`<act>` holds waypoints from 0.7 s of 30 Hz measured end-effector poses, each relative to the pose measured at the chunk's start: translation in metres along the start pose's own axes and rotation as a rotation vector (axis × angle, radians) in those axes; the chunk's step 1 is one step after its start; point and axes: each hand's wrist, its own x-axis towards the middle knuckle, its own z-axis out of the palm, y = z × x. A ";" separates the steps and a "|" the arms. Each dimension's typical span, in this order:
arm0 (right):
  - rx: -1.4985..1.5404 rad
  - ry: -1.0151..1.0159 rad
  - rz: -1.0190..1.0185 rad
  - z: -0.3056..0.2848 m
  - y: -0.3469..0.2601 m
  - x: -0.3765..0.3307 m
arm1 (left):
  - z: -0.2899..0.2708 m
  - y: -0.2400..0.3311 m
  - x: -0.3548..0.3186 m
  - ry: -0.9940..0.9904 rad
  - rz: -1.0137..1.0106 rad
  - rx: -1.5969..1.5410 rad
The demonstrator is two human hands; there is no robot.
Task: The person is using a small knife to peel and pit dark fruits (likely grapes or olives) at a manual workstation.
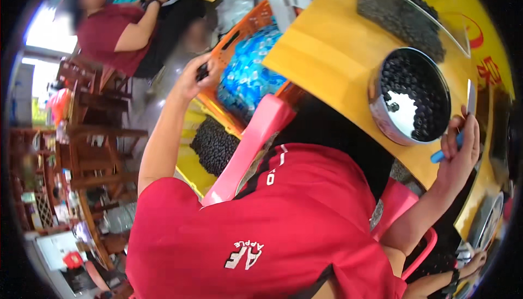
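Left hand (193, 78) closed on a small dark object above the orange crate (245, 26); right hand (460, 146) clamped on a blue-handled knife (455, 135) beside the steel bowl (381, 108) of dark beads on the yellow worktop (327, 59).

My clothing: red short-sleeved shirt (283, 217), black trim with a white stripe near the collar, small white print low on the front. Forearms bare, both hands ungloved.
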 end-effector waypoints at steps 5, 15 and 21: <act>0.048 0.003 0.043 0.001 0.006 0.010 | -0.132 -0.060 -0.152 0.534 -0.210 0.175; 0.048 0.066 0.054 0.007 -0.005 0.008 | -0.157 -0.184 -0.159 0.919 -0.243 1.317; -0.013 0.169 -0.030 0.026 -0.008 0.001 | 0.042 -0.044 -0.003 0.533 0.710 1.270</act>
